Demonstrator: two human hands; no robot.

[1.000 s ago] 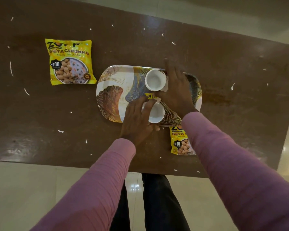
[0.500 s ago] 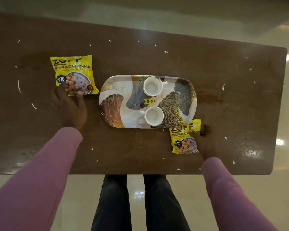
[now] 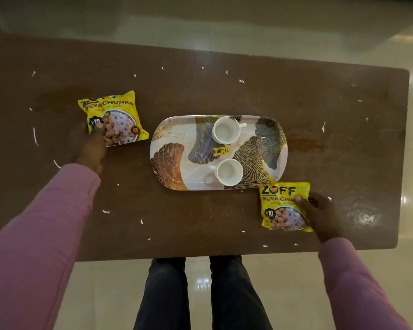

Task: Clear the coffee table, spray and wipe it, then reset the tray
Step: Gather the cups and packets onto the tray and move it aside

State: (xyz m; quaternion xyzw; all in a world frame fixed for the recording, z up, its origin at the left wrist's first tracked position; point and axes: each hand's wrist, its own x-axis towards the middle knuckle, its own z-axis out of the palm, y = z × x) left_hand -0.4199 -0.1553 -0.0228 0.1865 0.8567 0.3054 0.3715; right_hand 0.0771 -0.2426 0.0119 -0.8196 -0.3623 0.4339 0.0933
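Desk middle: the tray (image 3: 191,181) lies across the desk (image 3: 224,222), with the far cup (image 3: 225,129) and near cup (image 3: 229,171) upright on it and a small gap between them.
Left side: the left packet (image 3: 116,115), pinched by the left hand (image 3: 91,148), sits just beside the tray's left end.
Near right: the right packet (image 3: 281,210), held by the right hand (image 3: 322,215), touches the tray's near edge.
Open room: the far strip, the right end and the near middle of the desk carry only small white scraps (image 3: 105,211).

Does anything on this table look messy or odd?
White flecks litter the brown coffee table, a rusty smear lies right of the tray, and a yellow price sticker is stuck on it.
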